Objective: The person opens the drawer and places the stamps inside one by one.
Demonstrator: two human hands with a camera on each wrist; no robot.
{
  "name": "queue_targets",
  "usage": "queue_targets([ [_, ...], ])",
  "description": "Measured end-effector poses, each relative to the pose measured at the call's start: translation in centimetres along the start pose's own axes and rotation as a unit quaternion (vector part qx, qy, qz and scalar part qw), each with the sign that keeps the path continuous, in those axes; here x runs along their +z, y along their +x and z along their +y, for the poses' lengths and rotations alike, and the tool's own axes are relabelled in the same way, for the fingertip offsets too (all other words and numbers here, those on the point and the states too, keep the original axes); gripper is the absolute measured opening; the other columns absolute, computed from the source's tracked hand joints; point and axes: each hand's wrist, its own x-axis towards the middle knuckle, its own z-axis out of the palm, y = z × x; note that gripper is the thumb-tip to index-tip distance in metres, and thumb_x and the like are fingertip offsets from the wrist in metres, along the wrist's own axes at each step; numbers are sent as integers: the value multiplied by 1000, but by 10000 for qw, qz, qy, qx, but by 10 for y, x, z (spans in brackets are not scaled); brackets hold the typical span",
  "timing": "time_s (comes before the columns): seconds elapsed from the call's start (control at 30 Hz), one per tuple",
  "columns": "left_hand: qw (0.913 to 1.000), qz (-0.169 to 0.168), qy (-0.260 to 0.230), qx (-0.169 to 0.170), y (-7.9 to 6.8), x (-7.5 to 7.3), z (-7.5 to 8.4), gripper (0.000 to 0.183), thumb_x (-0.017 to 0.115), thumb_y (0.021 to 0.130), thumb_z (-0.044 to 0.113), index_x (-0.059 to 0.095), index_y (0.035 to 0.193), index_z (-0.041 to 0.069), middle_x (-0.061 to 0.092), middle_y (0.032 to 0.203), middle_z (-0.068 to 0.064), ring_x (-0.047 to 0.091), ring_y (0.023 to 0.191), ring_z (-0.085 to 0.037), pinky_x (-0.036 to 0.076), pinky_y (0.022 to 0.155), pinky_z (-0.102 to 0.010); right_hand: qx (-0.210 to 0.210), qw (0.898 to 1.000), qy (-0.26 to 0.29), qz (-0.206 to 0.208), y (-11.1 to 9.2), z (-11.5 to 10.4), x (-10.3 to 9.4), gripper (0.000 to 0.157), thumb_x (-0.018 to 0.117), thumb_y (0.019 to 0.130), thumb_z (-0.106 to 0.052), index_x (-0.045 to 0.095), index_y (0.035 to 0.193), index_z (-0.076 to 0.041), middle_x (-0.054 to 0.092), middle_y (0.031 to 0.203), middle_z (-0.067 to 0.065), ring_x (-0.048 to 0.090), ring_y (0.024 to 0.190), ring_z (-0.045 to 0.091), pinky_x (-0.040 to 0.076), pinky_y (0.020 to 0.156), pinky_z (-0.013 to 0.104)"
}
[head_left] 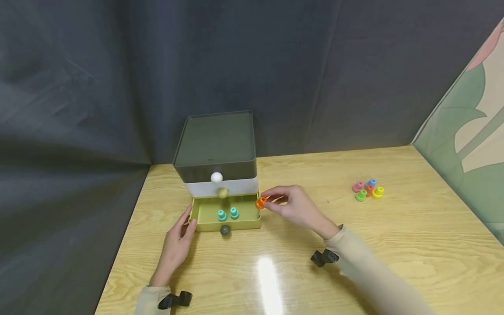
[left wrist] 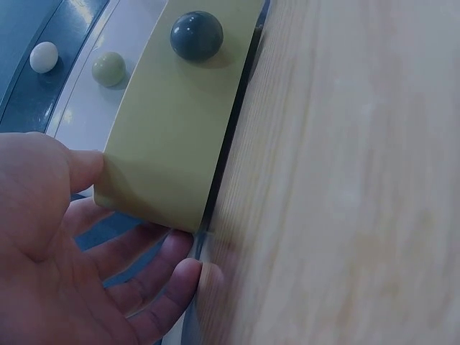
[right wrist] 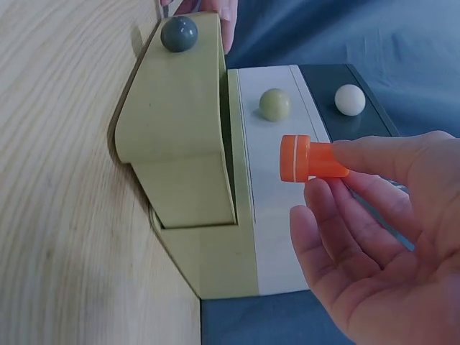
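Observation:
A small orange plastic peg (right wrist: pixel 316 158) with a wide round base is pinched between the thumb and fingers of my right hand (head_left: pixel 293 204). It hovers at the right edge of the pulled-out yellow-green drawer (head_left: pixel 206 226). Two turquoise pegs, a left one (head_left: pixel 222 215) and a right one (head_left: pixel 234 213), stand inside that drawer. My left hand (head_left: pixel 178 245) holds the drawer's left front corner, thumb at the upper edge and fingers along the side, as the left wrist view (left wrist: pixel 147 144) shows. A dark round knob (head_left: pixel 225 230) sits on the drawer front.
Above the drawer are a white drawer (head_left: pixel 240 187) with a green knob and a dark top drawer (head_left: pixel 240 169) with a white knob. Several pegs cluster at the right: pink (head_left: pixel 358 187), blue (head_left: pixel 372 182), red (head_left: pixel 369 190), yellow (head_left: pixel 378 192) and green (head_left: pixel 361 195). A dark curtain (head_left: pixel 275 78) hangs behind.

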Motion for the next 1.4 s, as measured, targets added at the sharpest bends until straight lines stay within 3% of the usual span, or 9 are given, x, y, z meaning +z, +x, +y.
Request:
queue_targets([
  [0.27,10000,6,-67,-61,-2,2,-1,60,47,115,42,34,169,20,52,160,-23,61,135,-40,47,113,-59,165,9996,106,-215,13,2,16,22,79,94,-10,81,115,-3,82,108,12,77,94,21,62,80,22],
  [0.9,9999,39,-112,-12,-1,3,-1,60,47,114,42,34,169,21,54,159,-22,62,134,-39,48,112,-58,132,9979,-255,-587,33,14,37,17,77,94,-6,81,111,-3,81,103,8,70,87,10,59,78,23],
  [1.1,9999,54,-119,-86,-1,3,-2,60,48,114,41,34,169,21,53,160,-23,60,137,-40,46,114,-58,206,9972,-349,-626,36,13,41,18,77,94,-7,81,112,-3,80,99,7,68,82,8,57,71,21],
  [1.4,9999,75,-79,-123,1,4,-2,59,48,114,42,35,169,22,54,158,-22,61,135,-40,46,115,-58,283,9952,-791,-502,37,14,46,16,81,94,-12,83,109,-7,78,88,1,57,65,7,44,55,20],
])
